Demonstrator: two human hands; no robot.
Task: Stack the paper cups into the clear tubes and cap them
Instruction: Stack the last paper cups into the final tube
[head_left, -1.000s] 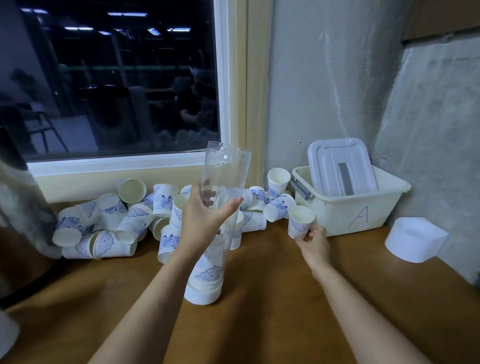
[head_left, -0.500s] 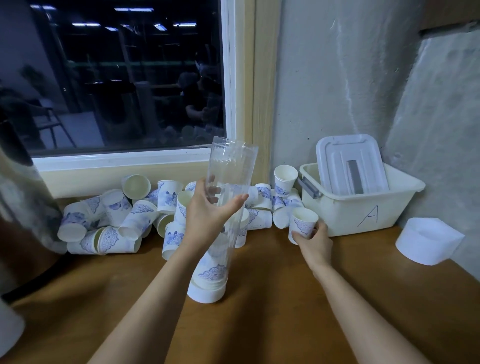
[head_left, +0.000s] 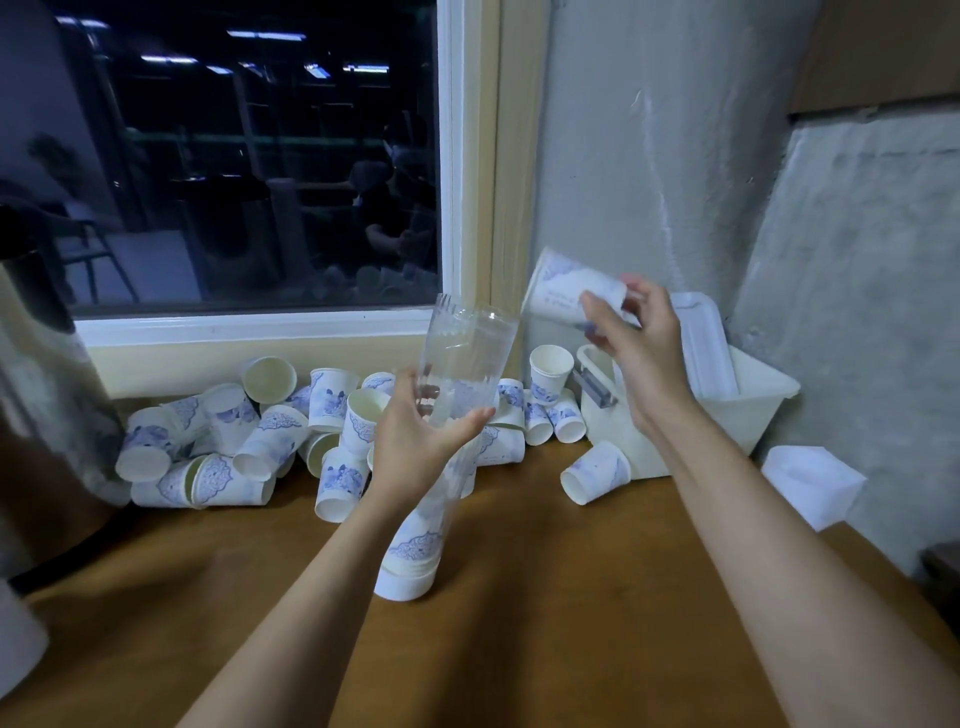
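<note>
Left hand (head_left: 415, 441) wraps clear tube (head_left: 470, 358) mid-height, tube upright on table (head_left: 519, 649), cups nested below the grip; right hand (head_left: 641, 348) pinches one paper cup (head_left: 563, 291), tilted, just above-right of the tube mouth. Cup judged light, thin, crushable: hold gently near its stiffer base. Loose cups (head_left: 234, 441) crowd behind the tube; white bin (head_left: 753, 410) sits below the right hand.

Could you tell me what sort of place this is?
Probably an indoor work corner: a wooden table against a rough wall, a dark window, and a pile of paper cups beside a plastic bin.
</note>
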